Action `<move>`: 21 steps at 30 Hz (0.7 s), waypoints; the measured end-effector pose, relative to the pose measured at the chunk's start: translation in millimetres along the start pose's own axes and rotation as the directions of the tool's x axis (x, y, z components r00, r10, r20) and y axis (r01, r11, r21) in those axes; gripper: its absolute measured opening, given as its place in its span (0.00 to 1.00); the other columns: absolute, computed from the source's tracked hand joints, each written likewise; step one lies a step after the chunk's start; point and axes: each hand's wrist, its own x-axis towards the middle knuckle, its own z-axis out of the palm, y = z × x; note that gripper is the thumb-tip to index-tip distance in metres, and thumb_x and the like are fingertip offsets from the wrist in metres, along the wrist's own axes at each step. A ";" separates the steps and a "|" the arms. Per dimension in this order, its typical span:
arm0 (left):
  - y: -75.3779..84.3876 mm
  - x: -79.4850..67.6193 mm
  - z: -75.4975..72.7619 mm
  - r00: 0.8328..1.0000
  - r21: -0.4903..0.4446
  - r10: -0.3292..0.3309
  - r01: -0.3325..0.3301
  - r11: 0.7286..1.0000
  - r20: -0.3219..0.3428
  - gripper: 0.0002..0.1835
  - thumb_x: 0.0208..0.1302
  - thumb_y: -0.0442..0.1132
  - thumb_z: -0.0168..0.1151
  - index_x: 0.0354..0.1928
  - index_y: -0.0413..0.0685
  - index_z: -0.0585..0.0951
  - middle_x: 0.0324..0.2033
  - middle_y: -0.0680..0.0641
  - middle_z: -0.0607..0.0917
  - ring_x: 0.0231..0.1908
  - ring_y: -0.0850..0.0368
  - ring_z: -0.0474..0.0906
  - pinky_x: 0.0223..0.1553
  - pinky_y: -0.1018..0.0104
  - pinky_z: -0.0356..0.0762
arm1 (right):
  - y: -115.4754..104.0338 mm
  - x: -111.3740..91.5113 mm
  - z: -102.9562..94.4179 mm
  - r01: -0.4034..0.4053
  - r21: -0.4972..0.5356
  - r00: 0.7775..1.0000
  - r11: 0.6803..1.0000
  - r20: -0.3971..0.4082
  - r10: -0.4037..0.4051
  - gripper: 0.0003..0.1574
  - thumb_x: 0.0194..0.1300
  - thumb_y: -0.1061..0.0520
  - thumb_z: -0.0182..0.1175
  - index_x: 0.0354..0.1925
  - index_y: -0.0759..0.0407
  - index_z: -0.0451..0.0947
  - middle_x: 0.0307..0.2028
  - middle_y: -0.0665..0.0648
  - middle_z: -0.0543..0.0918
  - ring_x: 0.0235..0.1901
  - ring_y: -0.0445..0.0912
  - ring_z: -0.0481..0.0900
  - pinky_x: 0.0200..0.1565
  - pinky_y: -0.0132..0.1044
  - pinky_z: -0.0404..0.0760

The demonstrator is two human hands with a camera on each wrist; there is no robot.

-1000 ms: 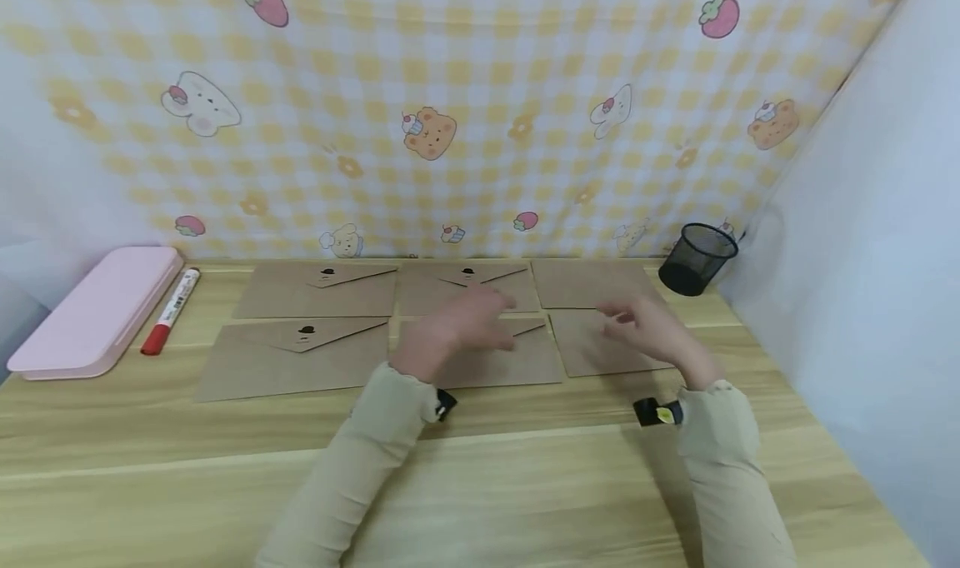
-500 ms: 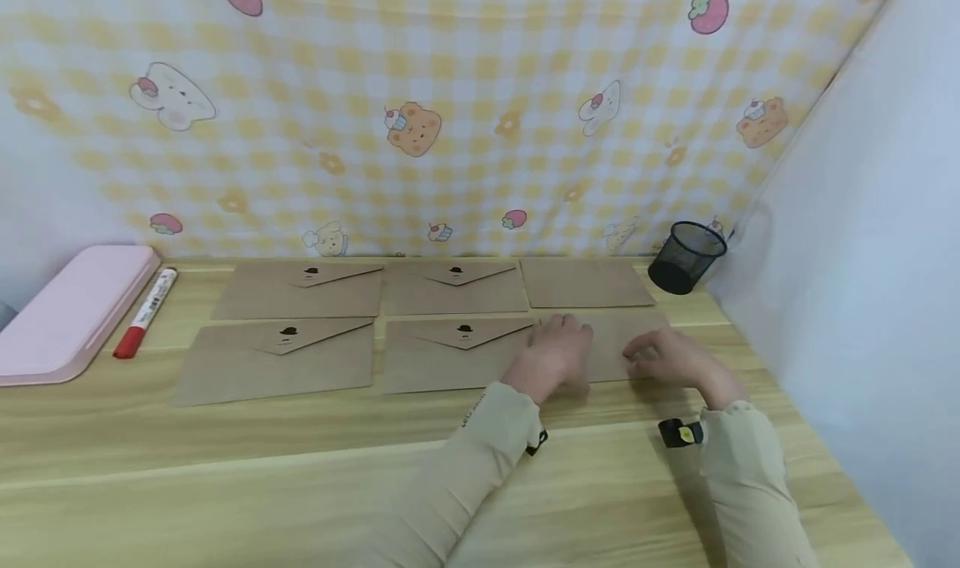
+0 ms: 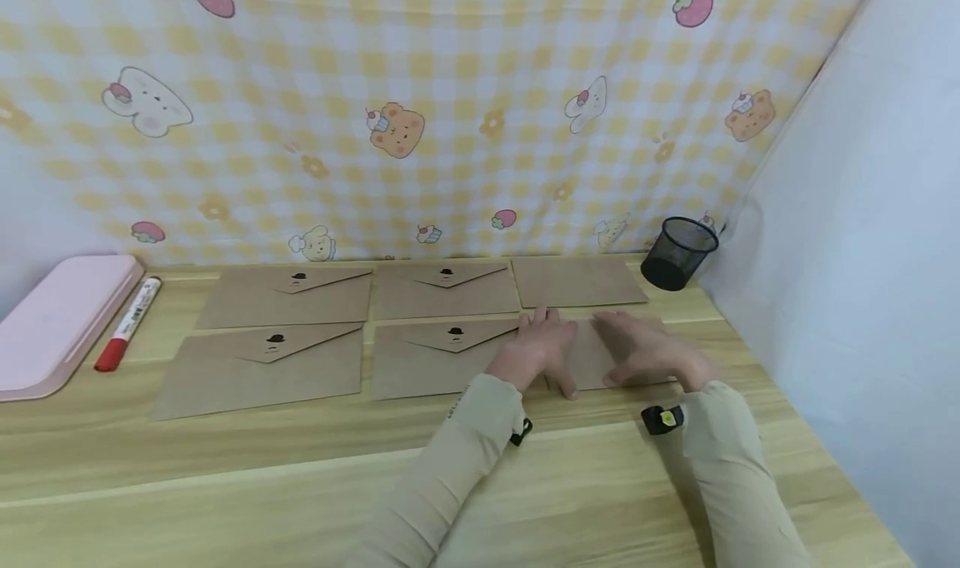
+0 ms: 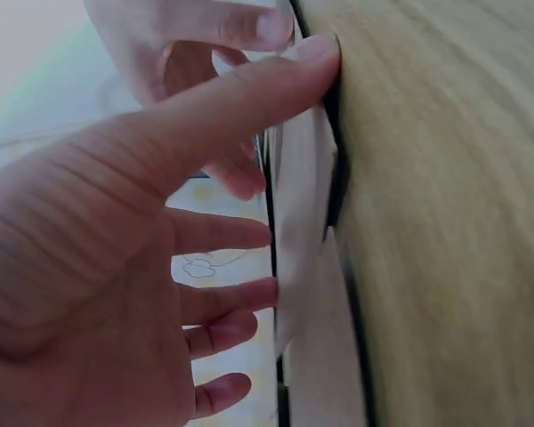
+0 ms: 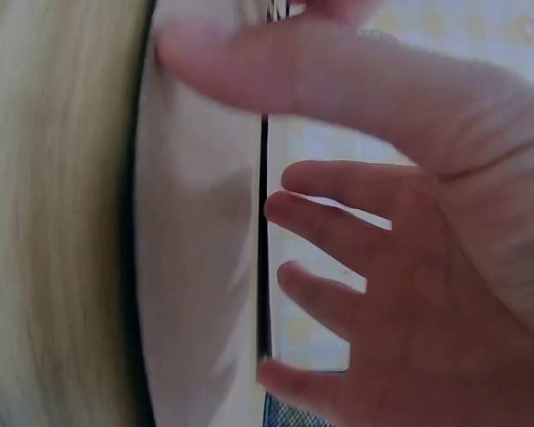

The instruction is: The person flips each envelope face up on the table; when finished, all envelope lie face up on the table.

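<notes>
Brown paper envelopes lie flat in two rows. My left hand (image 3: 536, 351) rests its spread fingertips at the left edge of the front right envelope (image 3: 588, 360), partly over the neighbouring front middle envelope (image 3: 427, 368). On the same front right envelope, my right hand (image 3: 648, 351) touches down with extended fingers, covering its right part. In the left wrist view, the thumb and straight fingers of the left hand (image 4: 98, 258) reach the paper. The right wrist view has the right hand (image 5: 418, 267) with its thumb over the envelope (image 5: 196, 231) and its fingers apart.
Behind stand the back left (image 3: 277, 306), back middle (image 3: 450, 300) and back right envelopes (image 3: 581, 283); the front left envelope (image 3: 300, 381) is nearer. A black mesh pen cup (image 3: 678, 253) stands back right. A red-capped marker (image 3: 129, 322) and pink case (image 3: 63, 326) lie left.
Both hands came down onto the front right envelope; the left hand moved right from above the front middle one. The right hand's fingers have straightened. The view has shifted slightly right.
</notes>
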 end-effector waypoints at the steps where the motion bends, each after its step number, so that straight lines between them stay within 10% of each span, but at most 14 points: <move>1: -0.6 0.8 0.6 1.000 -0.002 0.004 -0.004 1.000 -0.002 0.55 0.40 0.58 0.74 0.70 0.53 0.58 0.67 0.42 0.56 0.68 0.46 0.41 0.65 0.47 0.43 | -1.5 0.8 0.8 -0.011 0.000 1.000 1.000 0.018 0.011 0.63 0.40 0.53 0.76 0.67 0.71 0.54 0.66 0.72 0.55 0.65 0.68 0.45 0.60 0.63 0.48; 10: -7.6 -5.1 -5.5 0.975 -0.018 0.165 -0.169 0.985 -0.147 0.61 0.34 0.54 0.77 0.72 0.60 0.53 0.62 0.45 0.59 0.63 0.49 0.53 0.61 0.36 0.26 | -17.0 0.5 4.5 0.019 -0.020 1.000 1.000 0.020 -0.018 0.77 0.32 0.43 0.79 0.70 0.67 0.45 0.69 0.70 0.46 0.66 0.68 0.32 0.58 0.70 0.41; 16: -27.7 -28.5 -20.9 0.954 -0.040 0.229 -0.241 0.970 -0.195 0.58 0.38 0.51 0.76 0.71 0.55 0.53 0.61 0.43 0.59 0.59 0.51 0.57 0.60 0.49 0.58 | -42.3 -0.1 7.7 0.023 -0.173 0.998 0.985 -0.059 -0.034 0.78 0.32 0.42 0.78 0.71 0.66 0.44 0.67 0.69 0.52 0.65 0.65 0.47 0.57 0.69 0.44; 21: -42.3 -59.5 -23.7 0.957 -0.014 0.212 -0.219 0.976 -0.199 0.61 0.37 0.52 0.75 0.73 0.52 0.49 0.66 0.42 0.54 0.64 0.49 0.53 0.63 0.46 0.51 | -69.4 -4.6 13.0 0.113 -0.252 0.974 0.961 -0.162 -0.157 0.73 0.32 0.41 0.77 0.68 0.68 0.53 0.61 0.68 0.61 0.59 0.63 0.58 0.58 0.62 0.52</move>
